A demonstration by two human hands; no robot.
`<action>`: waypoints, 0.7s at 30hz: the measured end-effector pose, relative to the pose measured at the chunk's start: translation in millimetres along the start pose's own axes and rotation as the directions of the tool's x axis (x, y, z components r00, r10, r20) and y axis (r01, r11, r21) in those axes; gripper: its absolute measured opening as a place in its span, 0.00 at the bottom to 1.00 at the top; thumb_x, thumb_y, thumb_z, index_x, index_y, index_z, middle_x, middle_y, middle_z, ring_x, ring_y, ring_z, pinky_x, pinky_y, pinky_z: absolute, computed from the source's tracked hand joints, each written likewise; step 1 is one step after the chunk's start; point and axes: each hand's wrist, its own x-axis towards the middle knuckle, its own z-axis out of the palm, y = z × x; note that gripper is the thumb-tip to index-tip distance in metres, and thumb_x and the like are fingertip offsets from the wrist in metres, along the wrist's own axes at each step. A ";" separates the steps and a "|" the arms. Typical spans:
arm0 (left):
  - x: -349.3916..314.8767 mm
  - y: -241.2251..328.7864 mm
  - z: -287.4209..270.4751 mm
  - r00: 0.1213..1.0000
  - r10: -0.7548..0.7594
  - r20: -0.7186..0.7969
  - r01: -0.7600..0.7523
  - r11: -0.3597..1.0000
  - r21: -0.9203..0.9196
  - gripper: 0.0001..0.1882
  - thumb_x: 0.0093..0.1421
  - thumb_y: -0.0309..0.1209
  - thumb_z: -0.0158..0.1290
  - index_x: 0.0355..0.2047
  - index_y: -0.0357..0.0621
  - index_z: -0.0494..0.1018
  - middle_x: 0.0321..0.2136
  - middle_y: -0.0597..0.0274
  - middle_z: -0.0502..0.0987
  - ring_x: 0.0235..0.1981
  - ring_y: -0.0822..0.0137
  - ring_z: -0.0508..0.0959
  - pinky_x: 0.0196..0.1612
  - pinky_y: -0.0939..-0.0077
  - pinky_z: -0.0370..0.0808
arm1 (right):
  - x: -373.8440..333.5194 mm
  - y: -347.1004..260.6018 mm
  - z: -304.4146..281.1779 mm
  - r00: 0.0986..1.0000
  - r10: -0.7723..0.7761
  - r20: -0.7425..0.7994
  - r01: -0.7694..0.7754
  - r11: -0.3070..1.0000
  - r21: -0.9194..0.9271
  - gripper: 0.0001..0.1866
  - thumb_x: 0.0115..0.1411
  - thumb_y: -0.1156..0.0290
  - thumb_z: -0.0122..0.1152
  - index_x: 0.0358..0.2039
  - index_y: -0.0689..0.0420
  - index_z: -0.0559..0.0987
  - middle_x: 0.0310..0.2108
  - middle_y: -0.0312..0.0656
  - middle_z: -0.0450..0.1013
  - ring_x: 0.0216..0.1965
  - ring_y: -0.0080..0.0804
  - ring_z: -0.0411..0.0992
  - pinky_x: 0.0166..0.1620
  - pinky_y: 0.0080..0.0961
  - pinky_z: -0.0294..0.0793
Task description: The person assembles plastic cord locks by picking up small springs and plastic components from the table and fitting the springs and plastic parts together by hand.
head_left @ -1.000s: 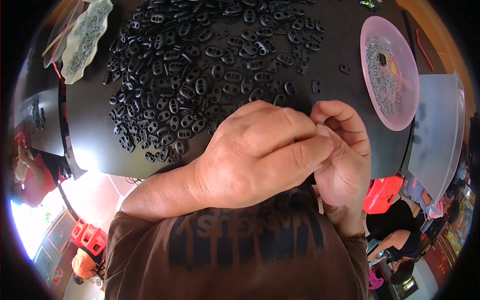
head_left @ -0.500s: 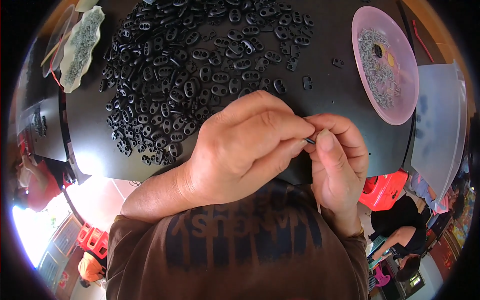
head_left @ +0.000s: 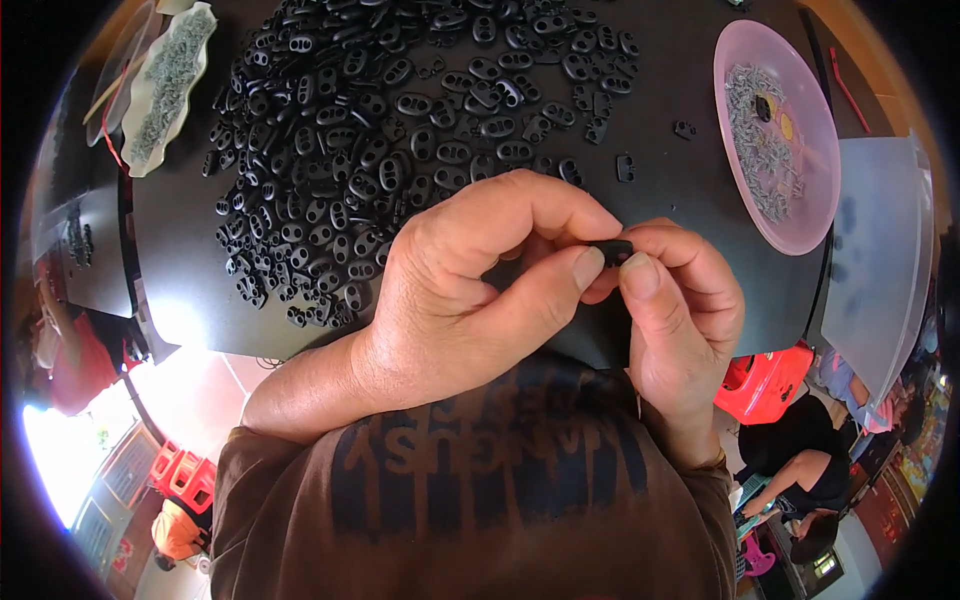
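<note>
My left hand (head_left: 470, 275) and my right hand (head_left: 685, 295) meet over the table's near edge. Between their fingertips sits a small black two-hole cord lock (head_left: 612, 250), seen mostly edge-on. The left thumb presses its near side while the index finger arches above it. At its other end, my right thumb and index finger pinch it. The remaining fingers of both hands curl behind and are partly hidden. Just beyond the left hand spreads a large heap of black oval cord locks (head_left: 345, 150), each with two holes.
A pink bowl (head_left: 820, 205) of small metal springs stands at the far right, a wavy pale tray (head_left: 140, 150) of similar grey pieces at the far left. Loose black parts (head_left: 626, 168) lie between heap and bowl. Red stools (head_left: 765, 385) and other people are beyond the table.
Both hands have turned the cord lock, so more of it shows between the fingertips. The left thumb has moved up and the left index finger has lifted away from it.
</note>
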 end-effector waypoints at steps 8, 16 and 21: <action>0.3 2.8 0.4 0.995 -0.095 0.005 0.095 0.985 -0.147 0.09 0.54 0.19 0.44 0.36 0.37 0.68 0.28 0.64 0.70 0.22 0.81 0.69 0.26 0.88 0.68 | 2.9 0.8 0.3 1.000 0.018 -0.021 -0.018 1.000 0.013 0.06 0.56 0.75 0.51 0.32 0.65 0.72 0.28 0.39 0.68 0.27 0.18 0.67 0.31 0.12 0.66; 0.3 2.0 0.7 0.994 -0.106 -0.016 0.104 0.992 -0.077 0.09 0.54 0.19 0.45 0.36 0.37 0.68 0.28 0.64 0.70 0.22 0.81 0.69 0.26 0.89 0.68 | 3.4 6.4 -3.9 0.989 -0.141 0.038 0.146 0.969 -0.197 0.06 0.51 0.81 0.54 0.32 0.64 0.72 0.27 0.39 0.68 0.27 0.20 0.66 0.29 0.15 0.65; 0.2 -1.7 -1.9 0.990 -0.140 -0.014 0.137 0.983 -0.119 0.08 0.55 0.22 0.46 0.37 0.36 0.67 0.27 0.64 0.70 0.22 0.81 0.68 0.25 0.90 0.67 | 7.3 -5.6 -0.7 0.921 -0.370 0.123 0.343 0.620 -0.706 0.11 0.41 0.85 0.59 0.29 0.64 0.73 0.23 0.41 0.69 0.21 0.29 0.67 0.24 0.19 0.64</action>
